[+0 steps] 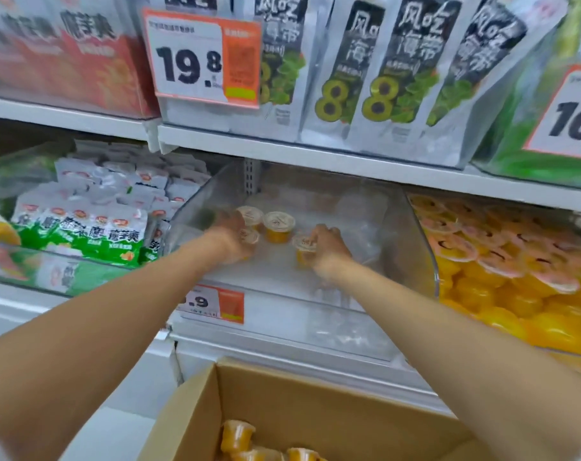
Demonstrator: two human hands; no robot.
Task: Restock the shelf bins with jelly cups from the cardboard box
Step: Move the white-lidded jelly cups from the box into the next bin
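- The cardboard box (315, 404) sits open at 6 o'clock, closest to the body, between the two forearms. Three boxed cups (237, 434) show at the bottom edge, lying tipped; more may be cut off.
- The next reach likely turns on this: the supply lies straight back at 6 o'clock from both hands and lower down. The visible cups sit left of the box's middle, so they look slightly nearer the left arm.
- An orange price tag (216, 304) hangs on the front of the clear bin (418, 247), which is nearly bare.
- The right hand (327, 251) has its fingers curled round the right cup (304, 246), which is upright with its lid up, low over the bin floor.
- The left hand (229, 239) is blurred; its fingers seem wrapped round the left cup (249, 237). The back cup (250, 215) is just beyond, at 12 o'clock; I cannot tell whether it touches the hand.
- One free cup (278, 226) stands upright between the hands, untouched. That makes four cups in this bin.
- At 3 o'clock is a full bin (498, 277) of yellow cups, and at 9 o'clock are green packets (83, 227).
- At 12 o'clock, grey pouches (382, 78) stand on the upper shelf.
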